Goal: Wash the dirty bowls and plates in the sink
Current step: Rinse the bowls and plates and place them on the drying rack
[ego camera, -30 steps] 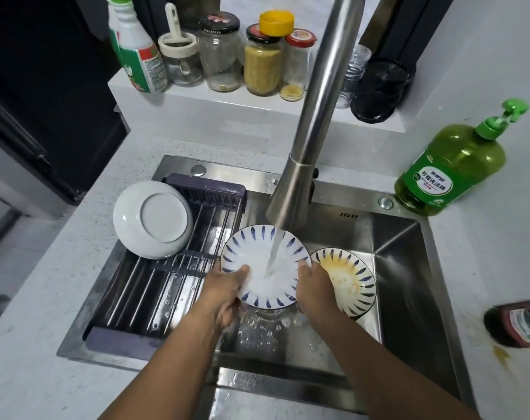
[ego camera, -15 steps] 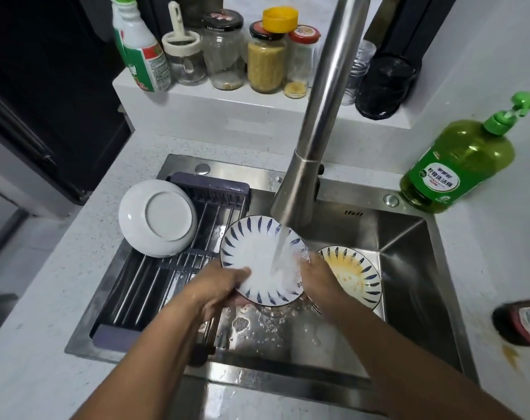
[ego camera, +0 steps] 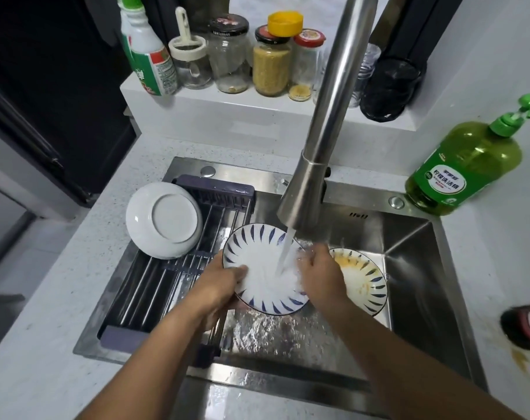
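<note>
Head view: white blue-patterned ceramic plate (ego camera: 259,268) tilted under steel tap (ego camera: 303,204), so water sheets off.
Left hand (ego camera: 219,284): fingers grip its rim, steadying.
Right hand (ego camera: 319,272): fingers spread flat, rubbing.
Stained plate (ego camera: 365,283): right of tap, waiting.

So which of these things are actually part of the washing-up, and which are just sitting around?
Part of the job:
- left hand gripping the blue-patterned plate
- right hand rubbing it
- running tap
- stained plate in the sink
- white plate on the drying rack

Just lying about:
- jars on the ledge
- spray bottle
- green soap bottle, untouched
</note>
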